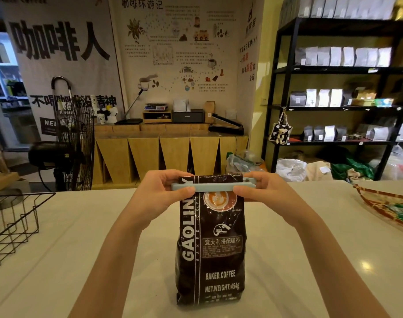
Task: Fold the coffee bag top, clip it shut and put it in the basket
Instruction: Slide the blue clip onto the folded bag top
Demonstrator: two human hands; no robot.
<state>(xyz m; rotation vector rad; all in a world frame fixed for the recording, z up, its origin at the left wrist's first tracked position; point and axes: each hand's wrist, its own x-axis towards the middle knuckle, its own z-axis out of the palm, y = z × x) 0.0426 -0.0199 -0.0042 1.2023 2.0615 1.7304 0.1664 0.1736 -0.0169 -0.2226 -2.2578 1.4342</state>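
Bag: my coffee bag (211, 244) stands up in the middle of the counter (310, 260).
Clip: blue clip (213, 186) lies across its folded top.
Left hand (160, 192): pinches the clip's left end.
Right hand (261, 189): pinches its right end.
Basket: wire basket (11, 222) sits at the left edge.

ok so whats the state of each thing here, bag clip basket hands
coffee bag: upright on the counter, top folded over
clip: lying across the folded top, both ends pinched; whether it has latched cannot be told
left hand: gripping the clip's left end
right hand: gripping the clip's right end
wire basket: on the counter at far left, apart from the bag, nothing visible inside
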